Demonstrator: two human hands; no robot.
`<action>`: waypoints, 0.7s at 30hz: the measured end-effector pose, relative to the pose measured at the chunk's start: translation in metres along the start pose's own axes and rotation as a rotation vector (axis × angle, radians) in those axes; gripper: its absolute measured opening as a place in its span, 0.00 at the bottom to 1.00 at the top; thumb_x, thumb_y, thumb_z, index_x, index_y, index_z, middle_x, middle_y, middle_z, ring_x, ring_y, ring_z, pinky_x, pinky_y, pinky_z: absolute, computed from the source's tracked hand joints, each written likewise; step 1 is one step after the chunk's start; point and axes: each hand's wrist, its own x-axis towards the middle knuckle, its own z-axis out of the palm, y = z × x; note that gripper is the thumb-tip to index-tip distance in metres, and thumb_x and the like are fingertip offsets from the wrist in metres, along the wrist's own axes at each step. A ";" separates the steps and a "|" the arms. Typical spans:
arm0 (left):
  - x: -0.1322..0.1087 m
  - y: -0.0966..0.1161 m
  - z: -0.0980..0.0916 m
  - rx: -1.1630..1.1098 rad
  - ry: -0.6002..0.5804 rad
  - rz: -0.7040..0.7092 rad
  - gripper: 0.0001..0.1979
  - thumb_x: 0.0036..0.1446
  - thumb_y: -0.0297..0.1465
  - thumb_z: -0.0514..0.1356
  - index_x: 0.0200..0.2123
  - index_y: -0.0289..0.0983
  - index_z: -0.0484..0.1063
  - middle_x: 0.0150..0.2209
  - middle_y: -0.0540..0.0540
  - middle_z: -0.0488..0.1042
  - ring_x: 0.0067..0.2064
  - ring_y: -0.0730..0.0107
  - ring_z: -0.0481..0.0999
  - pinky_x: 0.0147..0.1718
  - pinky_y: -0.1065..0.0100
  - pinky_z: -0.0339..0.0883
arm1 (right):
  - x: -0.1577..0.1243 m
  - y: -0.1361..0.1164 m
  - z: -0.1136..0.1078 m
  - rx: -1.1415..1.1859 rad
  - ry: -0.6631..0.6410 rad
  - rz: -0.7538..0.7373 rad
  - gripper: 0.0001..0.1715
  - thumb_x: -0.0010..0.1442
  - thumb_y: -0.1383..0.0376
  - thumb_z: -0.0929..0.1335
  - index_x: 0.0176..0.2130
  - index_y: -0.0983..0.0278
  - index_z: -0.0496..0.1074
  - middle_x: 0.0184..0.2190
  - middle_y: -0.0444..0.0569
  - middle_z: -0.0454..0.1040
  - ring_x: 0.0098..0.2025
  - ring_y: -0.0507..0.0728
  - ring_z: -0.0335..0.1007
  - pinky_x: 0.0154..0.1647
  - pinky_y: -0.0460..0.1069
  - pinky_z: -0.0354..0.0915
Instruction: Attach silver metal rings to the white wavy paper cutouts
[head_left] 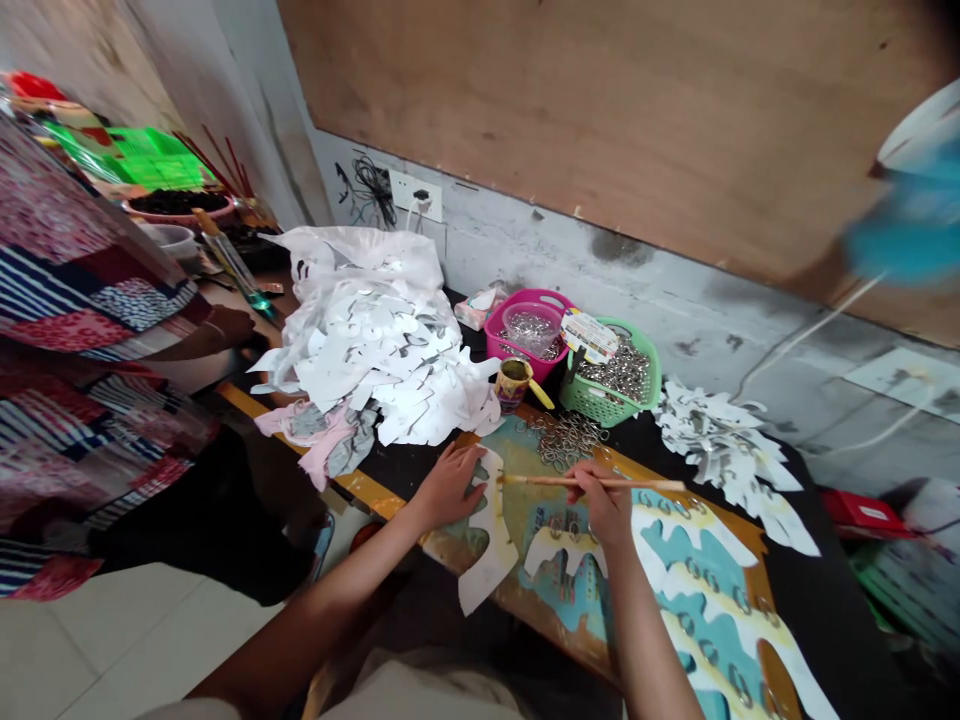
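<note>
My left hand [450, 487] lies on a white cut-out piece [487, 575] with wavy edges, its fingers stretched out and pressing the piece to the board. In my right hand [604, 505] is a paintbrush [645, 484], held level, with its bristles touching the piece's upper part where a yellowish strip shows. Below the brush lies another scalloped white piece [538, 548] with metal rings on its yellowish edge. Loose metal rings [566, 442] are heaped behind my right hand. A small cup [511, 382] with a yellow handle stands behind the brush.
White cut-outs [382, 340] pile up at the back left. A pink basket [491, 330] and a green basket [607, 405] hold metal rings. Ringed pieces [750, 600] cover the right side. A co-worker [97, 330] stands at left. A blurred blue fan [907, 220] is upper right.
</note>
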 end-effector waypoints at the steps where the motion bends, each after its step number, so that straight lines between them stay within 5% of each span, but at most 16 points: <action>1: 0.000 0.000 0.000 -0.003 0.001 0.000 0.25 0.58 0.32 0.57 0.58 0.38 0.56 0.56 0.37 0.70 0.59 0.52 0.69 0.63 0.44 0.53 | 0.000 0.000 0.000 -0.007 -0.008 0.001 0.15 0.63 0.59 0.65 0.30 0.63 0.75 0.19 0.43 0.70 0.20 0.52 0.66 0.21 0.45 0.63; 11: -0.001 0.005 -0.003 -0.026 -0.024 -0.034 0.25 0.57 0.32 0.58 0.57 0.38 0.57 0.56 0.36 0.70 0.61 0.52 0.67 0.64 0.44 0.50 | -0.001 -0.005 0.002 -0.099 0.005 -0.032 0.16 0.64 0.57 0.66 0.31 0.63 0.76 0.20 0.44 0.71 0.22 0.54 0.68 0.24 0.47 0.64; 17: -0.002 0.009 -0.005 -0.033 -0.039 -0.066 0.26 0.57 0.32 0.58 0.58 0.37 0.58 0.57 0.36 0.69 0.61 0.53 0.67 0.65 0.45 0.49 | -0.005 -0.007 0.005 -0.125 0.121 -0.069 0.14 0.62 0.57 0.67 0.34 0.63 0.77 0.27 0.46 0.75 0.25 0.55 0.71 0.26 0.48 0.66; 21: -0.002 0.010 -0.006 -0.039 -0.040 -0.067 0.26 0.56 0.32 0.59 0.57 0.36 0.59 0.57 0.36 0.69 0.60 0.52 0.67 0.65 0.44 0.49 | -0.009 -0.010 0.006 -0.067 0.138 -0.037 0.14 0.62 0.57 0.67 0.31 0.62 0.76 0.21 0.45 0.72 0.21 0.55 0.68 0.22 0.48 0.64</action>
